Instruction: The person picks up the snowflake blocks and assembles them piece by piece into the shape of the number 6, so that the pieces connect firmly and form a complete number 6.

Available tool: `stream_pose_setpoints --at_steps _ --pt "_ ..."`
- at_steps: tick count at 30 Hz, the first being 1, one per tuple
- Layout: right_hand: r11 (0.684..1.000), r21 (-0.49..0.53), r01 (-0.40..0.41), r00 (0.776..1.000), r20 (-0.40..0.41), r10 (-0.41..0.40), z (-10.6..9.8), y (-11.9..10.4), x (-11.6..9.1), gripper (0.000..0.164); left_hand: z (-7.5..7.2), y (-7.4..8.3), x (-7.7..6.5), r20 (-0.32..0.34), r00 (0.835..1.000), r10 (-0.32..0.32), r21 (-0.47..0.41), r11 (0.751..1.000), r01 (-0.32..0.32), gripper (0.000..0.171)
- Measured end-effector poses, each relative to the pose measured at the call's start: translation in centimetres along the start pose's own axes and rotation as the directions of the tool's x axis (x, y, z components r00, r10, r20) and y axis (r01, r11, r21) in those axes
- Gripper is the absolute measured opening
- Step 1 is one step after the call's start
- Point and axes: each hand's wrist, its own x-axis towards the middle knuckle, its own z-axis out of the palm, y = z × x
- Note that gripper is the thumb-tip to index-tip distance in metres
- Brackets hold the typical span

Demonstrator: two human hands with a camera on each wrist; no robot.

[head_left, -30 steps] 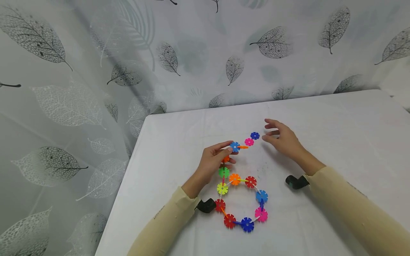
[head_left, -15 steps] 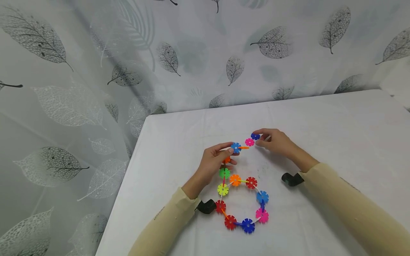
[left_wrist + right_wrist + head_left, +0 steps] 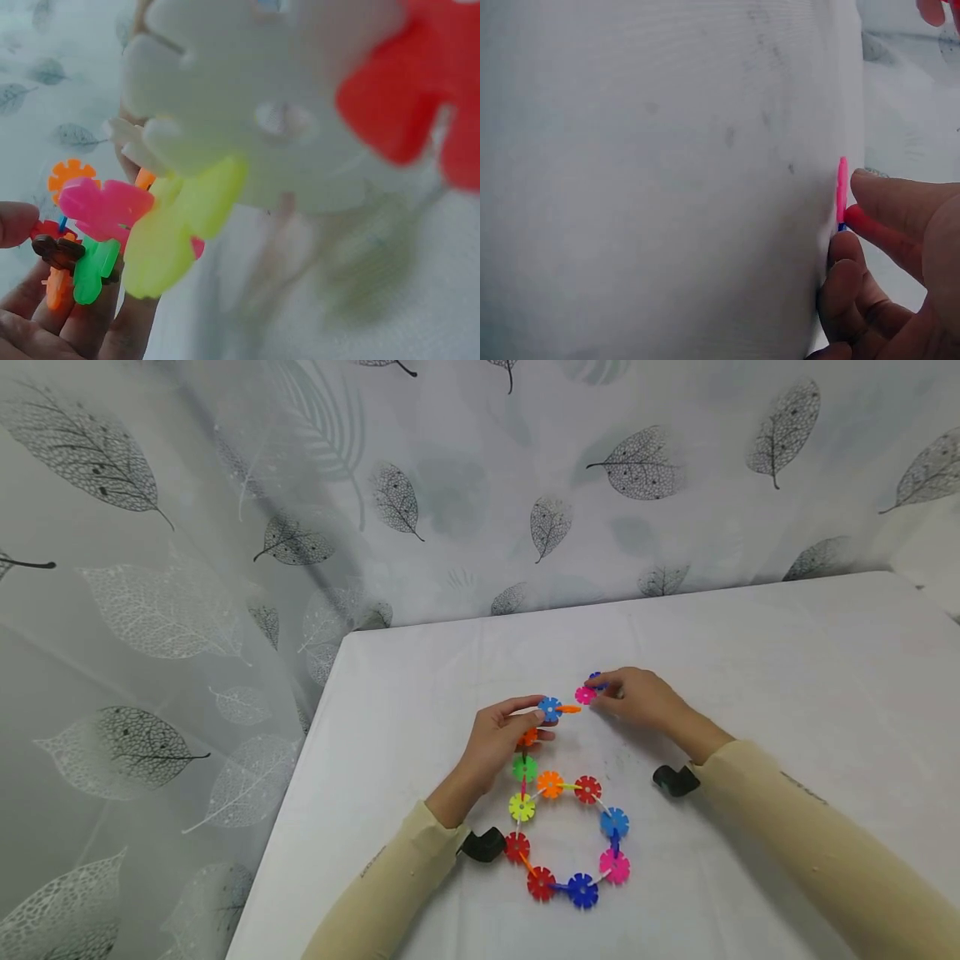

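My left hand (image 3: 495, 739) pinches the upper end of a chain of notched plastic snowflake discs, at a light blue disc (image 3: 550, 708) with an orange disc (image 3: 570, 710) sticking out edge-on. Below it the chain runs through a green disc (image 3: 525, 768) to a closed ring of multicoloured discs. In the left wrist view, a yellow disc (image 3: 161, 247) and a pink disc (image 3: 105, 208) hang close to the fingers. My right hand (image 3: 643, 700) reaches a loose pink disc (image 3: 584, 695), thumb and fingertips at its edge; a dark blue disc (image 3: 597, 677) lies partly hidden behind the fingers.
A white cloth covers the table (image 3: 795, 677). Behind and to the left hangs a leaf-patterned curtain (image 3: 465, 485). Black wrist-worn devices (image 3: 483, 844) protrude from both sleeves, the left one right beside the ring's red disc (image 3: 517, 847).
My right hand has come down and leftward, first to the dark blue disc, then to the pink one. The left hand keeps its hold on the chain almost unmoved.
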Motion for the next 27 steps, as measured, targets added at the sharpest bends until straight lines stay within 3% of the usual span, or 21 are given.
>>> stream_pose_setpoints --at_steps 4,7,19,27 --pt "0.998 -0.05 0.039 0.999 -0.013 -0.04 0.1 -0.1 0.0 0.035 0.0 0.3 0.1 -0.018 1.0 -0.006 0.019 1.0 0.007 0.032" --pt "0.998 -0.029 0.058 0.998 0.007 -0.058 0.1 -0.2 -0.1 0.033 0.0 0.4 0.1 -0.038 0.999 -0.021 0.029 0.999 0.022 0.031" --pt "0.981 0.182 0.068 0.995 0.058 -0.08 0.0 -0.5 -0.9 0.024 -0.1 0.0 0.9 -0.07 0.993 -0.09 -0.034 0.996 0.088 0.027" --pt "0.922 0.385 0.04 0.997 0.044 -0.062 0.2 -0.5 -2.1 0.031 -0.1 -0.2 1.5 -0.072 0.99 -0.121 -0.064 0.991 0.116 0.027"
